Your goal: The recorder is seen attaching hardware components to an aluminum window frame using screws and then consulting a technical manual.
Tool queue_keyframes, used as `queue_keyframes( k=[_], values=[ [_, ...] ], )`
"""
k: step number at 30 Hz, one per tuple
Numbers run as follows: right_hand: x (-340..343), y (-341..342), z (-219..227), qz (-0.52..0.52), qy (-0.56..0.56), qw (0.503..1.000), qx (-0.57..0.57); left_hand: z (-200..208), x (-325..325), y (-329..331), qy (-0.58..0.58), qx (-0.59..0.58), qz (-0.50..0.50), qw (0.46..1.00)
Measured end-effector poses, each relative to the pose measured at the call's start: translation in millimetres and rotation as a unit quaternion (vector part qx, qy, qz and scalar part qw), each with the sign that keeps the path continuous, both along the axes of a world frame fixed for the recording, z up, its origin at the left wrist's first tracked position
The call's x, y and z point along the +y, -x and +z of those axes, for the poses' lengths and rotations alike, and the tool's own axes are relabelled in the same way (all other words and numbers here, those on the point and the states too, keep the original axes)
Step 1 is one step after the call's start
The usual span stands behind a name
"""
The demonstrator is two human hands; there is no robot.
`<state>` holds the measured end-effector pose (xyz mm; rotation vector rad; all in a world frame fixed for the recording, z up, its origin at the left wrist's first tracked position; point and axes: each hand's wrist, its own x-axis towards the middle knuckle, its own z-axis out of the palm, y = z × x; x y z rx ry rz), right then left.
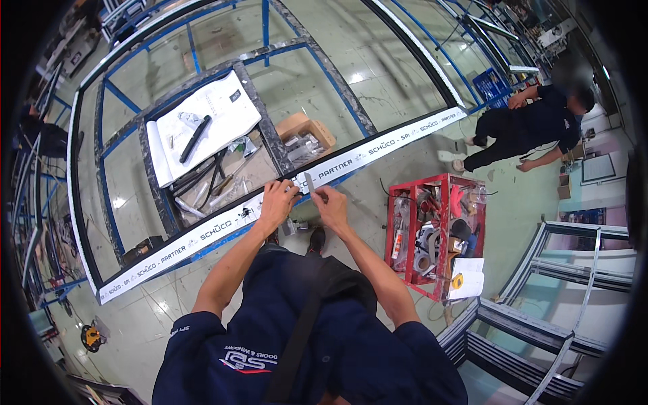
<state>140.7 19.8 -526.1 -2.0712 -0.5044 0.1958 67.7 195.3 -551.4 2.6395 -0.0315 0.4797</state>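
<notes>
A large window or door frame (223, 231) lies on blue metal supports, its near rail covered with printed white protective film. My left hand (277, 204) rests at the middle of that rail, fingers closed around something small and dark that I cannot make out. Beside it, my right hand (330, 207) pinches a thin, flat grey strip (308, 181) that stands up against the rail. The two hands are a short way apart. Just beyond them, an open cardboard box (322, 130) holds small metal parts.
Papers (229, 101) with a black bar-shaped tool (195, 139) lie on the support, next to a tray of hand tools (223, 182). To the right stands a red cart (442, 236) full of supplies. Another person (533, 121) is farther right, near stacked frames (540, 331).
</notes>
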Motion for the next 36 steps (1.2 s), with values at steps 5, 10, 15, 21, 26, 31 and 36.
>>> queue_keyframes(
  k=[5, 10, 15, 21, 26, 31, 36],
  values=[
    [23, -21, -15, 0.028, 0.029, 0.996, 0.076, -16, -2, -6, -0.012, 0.013, 0.012, 1.000],
    [31, -31, -36, 0.010, 0.031, 0.996, 0.087, -19, 4, -1, -0.060, -0.005, 0.020, 0.998],
    [35, -33, -45, 0.042, 0.038, 0.995, 0.079, -15, 9, -3, -0.143, 0.014, -0.036, 0.989],
    [42, -26, -44, 0.031, 0.081, 0.996, 0.025, -13, 10, -2, -0.161, -0.004, -0.051, 0.986],
    [44, -22, -42, 0.035, 0.104, 0.994, -0.022, -14, 2, -6, -0.177, 0.024, -0.024, 0.984],
    [43, -23, -39, 0.062, 0.100, 0.993, -0.032, -30, -11, -8, -0.163, 0.031, 0.044, 0.985],
    [43, -25, -42, 0.063, 0.087, 0.994, -0.021, -35, -14, -8, 0.044, 0.009, 0.110, 0.993]
  ],
)
